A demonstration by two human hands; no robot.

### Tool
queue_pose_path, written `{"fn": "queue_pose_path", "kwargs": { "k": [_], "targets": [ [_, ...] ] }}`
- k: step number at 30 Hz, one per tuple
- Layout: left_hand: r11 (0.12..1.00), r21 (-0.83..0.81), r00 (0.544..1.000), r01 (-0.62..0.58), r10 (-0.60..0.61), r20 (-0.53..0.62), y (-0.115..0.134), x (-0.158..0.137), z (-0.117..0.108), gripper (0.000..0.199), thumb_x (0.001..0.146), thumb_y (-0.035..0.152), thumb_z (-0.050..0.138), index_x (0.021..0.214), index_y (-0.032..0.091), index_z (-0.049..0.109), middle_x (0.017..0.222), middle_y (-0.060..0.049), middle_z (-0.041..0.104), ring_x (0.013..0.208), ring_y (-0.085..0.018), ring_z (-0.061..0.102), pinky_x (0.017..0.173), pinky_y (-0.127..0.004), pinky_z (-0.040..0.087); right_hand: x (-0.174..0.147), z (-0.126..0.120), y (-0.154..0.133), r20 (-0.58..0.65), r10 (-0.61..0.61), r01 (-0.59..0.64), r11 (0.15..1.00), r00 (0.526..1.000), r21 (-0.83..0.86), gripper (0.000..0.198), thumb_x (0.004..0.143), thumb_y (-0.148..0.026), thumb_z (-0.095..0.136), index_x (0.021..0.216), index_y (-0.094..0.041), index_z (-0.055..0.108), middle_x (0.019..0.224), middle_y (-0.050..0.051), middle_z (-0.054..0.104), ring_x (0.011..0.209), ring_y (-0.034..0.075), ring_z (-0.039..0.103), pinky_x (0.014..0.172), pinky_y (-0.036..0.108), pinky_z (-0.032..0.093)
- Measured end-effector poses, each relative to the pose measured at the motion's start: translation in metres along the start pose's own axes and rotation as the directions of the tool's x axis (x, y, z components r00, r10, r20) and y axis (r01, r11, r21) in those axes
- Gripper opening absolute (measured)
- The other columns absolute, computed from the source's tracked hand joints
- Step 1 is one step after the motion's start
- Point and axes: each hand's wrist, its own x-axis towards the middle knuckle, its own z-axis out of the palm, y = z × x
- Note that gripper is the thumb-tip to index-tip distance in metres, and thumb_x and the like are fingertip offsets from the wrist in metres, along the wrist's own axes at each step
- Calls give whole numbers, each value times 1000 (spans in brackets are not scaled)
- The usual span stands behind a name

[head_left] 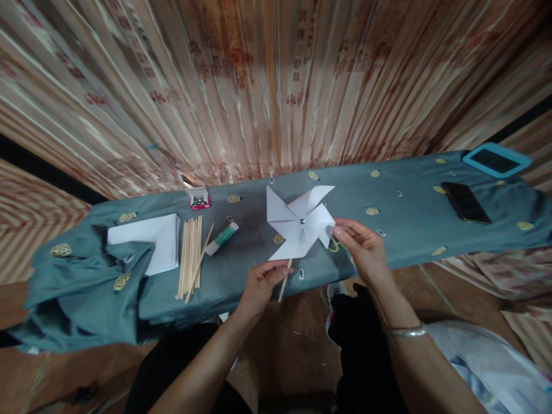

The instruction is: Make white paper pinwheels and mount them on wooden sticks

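A white paper pinwheel (297,242) with a silver pin at its centre is held up over the near edge of the cloth-covered table. My left hand (262,283) is closed around its thin wooden stick (283,289), just below the blades. At the right, my right hand (360,244) pinches the edge of one blade between thumb and fingers. Behind that blade, part of a greenish looped thing (334,247) shows, possibly scissors handles; most of it is hidden.
Left on the table (254,282) lie folded white paper sheets (166,247), several wooden sticks (192,250), a green-and-white small box (222,238) and an opened red box of pins (199,199). To the right are a black phone (466,202) and a blue-framed tablet (495,161). A curtain (267,86) hangs behind.
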Motion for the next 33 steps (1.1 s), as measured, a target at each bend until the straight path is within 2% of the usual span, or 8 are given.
{"fn": "queue_pose_path", "kwargs": {
  "k": [5,12,20,23,26,33],
  "targets": [
    [1000,-17,1000,15,-15,-3,0,1,0,27,55,34,84,75,18,77,75,-5,76,74,-18,67,77,-29,49,-3,5,2,21,60,-60,998,998,7,30,58,-47,83,73,-24,71,64,-1,67,57,13,57,57,28,46],
    [1000,-25,1000,19,-19,-15,3,1,1,28,54,35,85,75,18,76,75,-5,77,77,-20,69,82,-31,50,-10,8,2,93,103,-97,993,990,-65,33,61,-54,80,67,-22,70,56,-1,61,49,11,48,47,25,36],
    [1000,-23,1000,-1,0,-10,3,1,-1,26,57,34,83,76,19,77,76,-5,77,77,-19,68,82,-31,50,-21,18,4,208,116,-102,992,971,-75,35,66,-55,76,62,-21,66,55,-3,56,52,11,45,50,24,35],
    [1000,-28,1000,-2,1,-19,2,3,-1,27,54,35,84,75,19,77,75,-4,76,73,-18,66,77,-29,49,-24,22,3,257,116,-100,992,959,-75,38,66,-57,75,60,-21,64,53,-3,55,50,10,45,50,24,34],
    [999,-37,1000,-6,5,-16,2,2,-1,29,52,35,86,75,19,78,73,-3,75,70,-16,65,75,-27,49,-28,26,2,301,128,-109,991,945,-81,38,67,-58,74,61,-21,66,56,-1,59,52,11,47,50,25,36],
    [999,-49,999,-3,5,40,4,-1,1,27,56,36,84,75,18,78,79,-5,77,77,-19,67,81,-30,50,-35,36,3,365,169,-159,986,916,-56,32,68,-50,76,58,-21,66,55,-1,63,50,10,47,51,25,38]
  ]
}}
